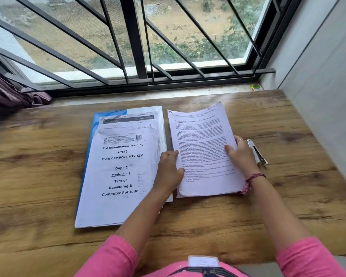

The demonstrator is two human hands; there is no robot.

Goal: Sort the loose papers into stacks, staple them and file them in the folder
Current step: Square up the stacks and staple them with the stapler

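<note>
Metal stapler (pixel 257 152) behind right hand (pixel 241 154); both right and left hand (pixel 171 170) grip paper stack (pixel 204 148), folder (pixel 120 166) beside

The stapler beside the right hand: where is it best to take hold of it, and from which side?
Probably around the stapler's long body, from its right side. It lies flat on the table, its left side close to the right hand and the paper stack.

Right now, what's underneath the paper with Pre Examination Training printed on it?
Under the Pre Examination Training sheet lie more papers, their tops showing handwritten section labels, all on a blue folder. How many sheets there are is covered.
</note>
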